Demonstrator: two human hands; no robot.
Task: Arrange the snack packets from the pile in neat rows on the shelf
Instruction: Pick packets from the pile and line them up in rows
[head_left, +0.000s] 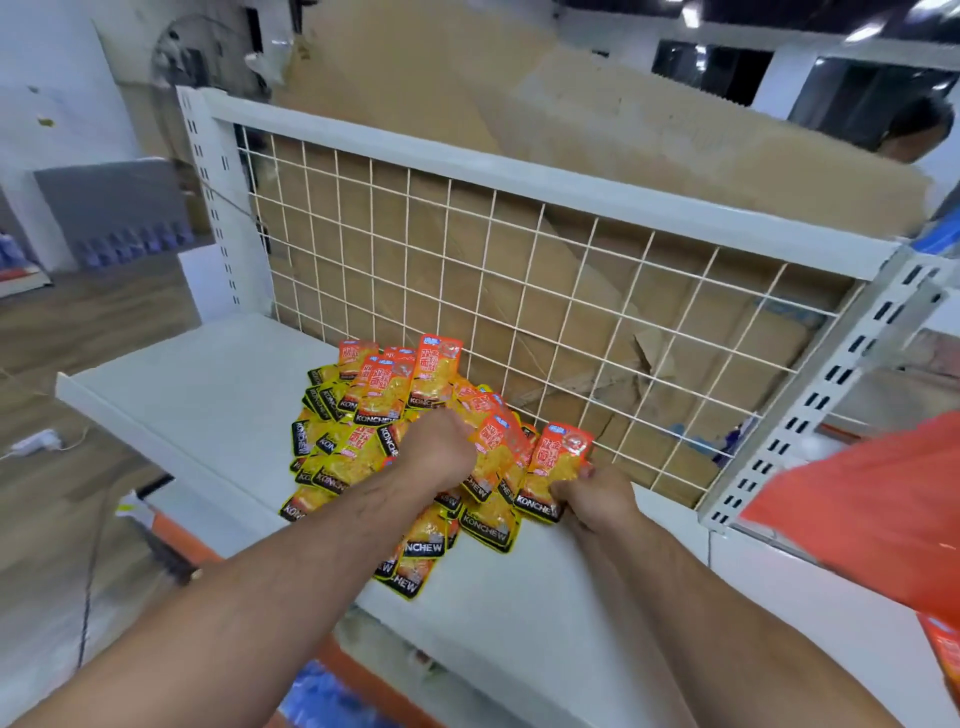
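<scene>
A loose pile of orange and yellow snack packets (363, 441) lies in the middle of the white shelf (208, 395), some leaning on the wire mesh back. My left hand (439, 452) is closed over packets at the pile's right side and grips one (493, 447). My right hand (592, 499) pinches the lower edge of a separate packet (558, 467), holding it upright near the mesh, right of the pile.
The white wire mesh back (519, 291) has cardboard behind it. A slotted upright (831, 384) bounds the shelf on the right. A red bag (883, 519) hangs at the right edge. A person's head (919, 130) shows beyond the cardboard. Wooden floor lies to the left.
</scene>
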